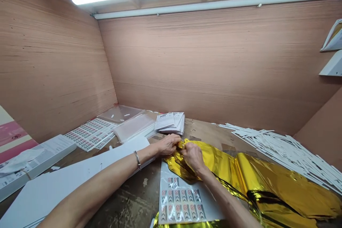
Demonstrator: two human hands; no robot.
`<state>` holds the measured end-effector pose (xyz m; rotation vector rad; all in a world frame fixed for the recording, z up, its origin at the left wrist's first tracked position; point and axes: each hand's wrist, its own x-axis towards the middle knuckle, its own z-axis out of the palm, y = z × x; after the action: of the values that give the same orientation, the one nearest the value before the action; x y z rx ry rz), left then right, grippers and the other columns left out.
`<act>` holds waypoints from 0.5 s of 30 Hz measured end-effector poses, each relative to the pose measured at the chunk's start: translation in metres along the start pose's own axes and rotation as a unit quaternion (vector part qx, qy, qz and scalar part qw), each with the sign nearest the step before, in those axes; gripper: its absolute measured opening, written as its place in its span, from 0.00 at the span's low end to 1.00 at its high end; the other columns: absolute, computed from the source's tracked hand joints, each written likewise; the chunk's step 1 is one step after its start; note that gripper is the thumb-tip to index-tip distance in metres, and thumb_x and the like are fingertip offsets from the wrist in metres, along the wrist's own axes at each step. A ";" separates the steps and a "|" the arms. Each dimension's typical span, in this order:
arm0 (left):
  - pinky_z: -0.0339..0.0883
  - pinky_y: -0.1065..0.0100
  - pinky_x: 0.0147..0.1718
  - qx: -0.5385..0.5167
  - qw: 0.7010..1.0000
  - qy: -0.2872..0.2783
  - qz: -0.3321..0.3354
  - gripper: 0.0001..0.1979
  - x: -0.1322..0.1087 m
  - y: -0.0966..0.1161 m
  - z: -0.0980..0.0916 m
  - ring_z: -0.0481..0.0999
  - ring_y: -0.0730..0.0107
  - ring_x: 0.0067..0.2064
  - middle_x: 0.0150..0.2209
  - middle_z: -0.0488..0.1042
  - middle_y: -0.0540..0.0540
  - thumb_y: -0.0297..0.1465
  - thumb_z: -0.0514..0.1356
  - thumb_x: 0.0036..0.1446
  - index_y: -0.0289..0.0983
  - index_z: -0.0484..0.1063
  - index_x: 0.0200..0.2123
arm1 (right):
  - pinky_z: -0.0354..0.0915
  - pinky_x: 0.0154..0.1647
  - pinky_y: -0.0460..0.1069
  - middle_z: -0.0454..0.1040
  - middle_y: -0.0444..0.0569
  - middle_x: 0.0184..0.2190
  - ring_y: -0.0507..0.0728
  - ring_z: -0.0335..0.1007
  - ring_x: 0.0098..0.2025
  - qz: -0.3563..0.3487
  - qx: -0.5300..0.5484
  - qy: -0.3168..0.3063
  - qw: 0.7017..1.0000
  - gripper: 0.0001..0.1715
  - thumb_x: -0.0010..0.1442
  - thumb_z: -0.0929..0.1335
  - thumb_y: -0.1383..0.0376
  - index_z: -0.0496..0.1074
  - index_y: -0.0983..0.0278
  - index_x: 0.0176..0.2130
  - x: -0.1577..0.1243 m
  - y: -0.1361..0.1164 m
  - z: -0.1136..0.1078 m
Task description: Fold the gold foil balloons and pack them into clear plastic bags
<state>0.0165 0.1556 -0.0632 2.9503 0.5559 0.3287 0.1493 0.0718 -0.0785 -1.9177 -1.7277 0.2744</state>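
Flat, shiny gold foil balloons (221, 160) stretch from the middle of the table to the lower right. My left hand (169, 144) is closed on the bunched end of a gold foil balloon, its fingers curled over the edge. Close beside it, my right hand (193, 155) pinches the same gathered foil. The fingertips of both hands nearly meet, and the exact grip between them is partly hidden. Under the foil and in front of my hands lies a sheet of small warning and CE stickers (183, 199). More gold foil (192, 224) shows at the bottom edge.
Behind my hands stands a stack of printed leaflets (171, 123). Clear plastic bags (136, 126), more sticker sheets (92, 133), large white paper (80, 181) and a long white box (40, 160) lie left. White strips (283, 149) pile up right. Wooden walls (200, 67) enclose the table.
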 end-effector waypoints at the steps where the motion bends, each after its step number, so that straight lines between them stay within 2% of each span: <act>1: 0.59 0.67 0.40 0.004 1.000 0.015 -0.006 0.15 -0.002 0.003 -0.003 0.65 0.66 0.40 0.36 0.67 0.44 0.18 0.48 0.42 0.35 0.63 0.34 | 0.54 0.29 0.46 0.71 0.51 0.23 0.54 0.64 0.28 0.017 0.024 0.002 1.000 0.09 0.48 0.63 0.68 0.72 0.68 0.24 0.005 0.005 -0.003; 3: 0.59 0.66 0.42 0.016 0.998 0.057 -0.009 0.16 -0.006 0.011 -0.011 0.64 0.65 0.43 0.40 0.66 0.42 0.18 0.48 0.43 0.34 0.63 0.38 | 0.53 0.24 0.45 0.69 0.47 0.17 0.52 0.63 0.24 0.045 0.081 0.003 0.996 0.11 0.47 0.64 0.63 0.72 0.67 0.21 0.012 0.015 -0.008; 6: 0.56 0.64 0.45 0.043 0.992 0.114 0.018 0.18 -0.012 0.028 -0.021 0.61 0.64 0.48 0.45 0.65 0.41 0.19 0.48 0.46 0.34 0.62 0.42 | 0.51 0.21 0.44 0.67 0.44 0.15 0.50 0.60 0.20 0.076 0.163 0.008 0.984 0.14 0.44 0.65 0.60 0.71 0.68 0.19 0.017 0.026 -0.012; 8: 0.55 0.63 0.46 0.069 0.990 0.108 0.056 0.17 -0.015 0.040 -0.022 0.61 0.63 0.49 0.46 0.64 0.40 0.19 0.48 0.48 0.34 0.61 0.43 | 0.51 0.20 0.44 0.67 0.44 0.14 0.50 0.59 0.19 0.092 0.212 0.013 0.973 0.13 0.43 0.65 0.60 0.71 0.68 0.19 0.017 0.028 -0.012; 11: 0.54 0.61 0.47 0.117 0.986 0.063 0.105 0.17 -0.017 0.055 -0.016 0.61 0.61 0.48 0.47 0.65 0.40 0.21 0.49 0.49 0.34 0.61 0.44 | 0.50 0.18 0.44 0.66 0.44 0.13 0.49 0.57 0.18 0.109 0.272 0.017 0.956 0.09 0.39 0.65 0.63 0.69 0.69 0.18 0.016 0.029 -0.011; 15: 0.53 0.61 0.46 0.152 0.984 0.041 0.088 0.16 -0.015 0.066 -0.005 0.61 0.60 0.46 0.46 0.65 0.39 0.22 0.51 0.49 0.33 0.61 0.44 | 0.49 0.17 0.43 0.63 0.41 0.11 0.48 0.55 0.17 0.126 0.328 0.017 0.936 0.04 0.35 0.63 0.69 0.66 0.68 0.17 0.017 0.031 -0.008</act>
<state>0.0247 0.0893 -0.0505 3.3039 0.3835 0.4179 0.1825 0.0848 -0.0843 -1.6064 -1.1508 0.7979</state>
